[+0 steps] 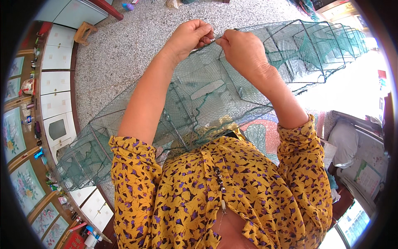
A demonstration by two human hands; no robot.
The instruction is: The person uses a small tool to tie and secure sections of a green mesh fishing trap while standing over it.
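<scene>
A long green mesh net trap (207, 110) with dark rectangular frames stretches across in front of me, from the lower left to the upper right. At its far edge, my left hand (190, 38) is closed, its fingers pinched together. My right hand (243, 49) is closed too, thumb and forefinger pinched right beside the left fingertips on the net's edge. A tiny pale, shiny bit (213, 40) shows between the two hands, too small to name. Part of the net is hidden behind my forearms and against my yellow patterned shirt (219, 186).
White cabinets (56, 81) line the left side, with a small wooden stool (85, 33) by them. Speckled floor (120, 54) spreads beyond the net. A pale covered bundle (343, 143) stands at the right, near a bright doorway.
</scene>
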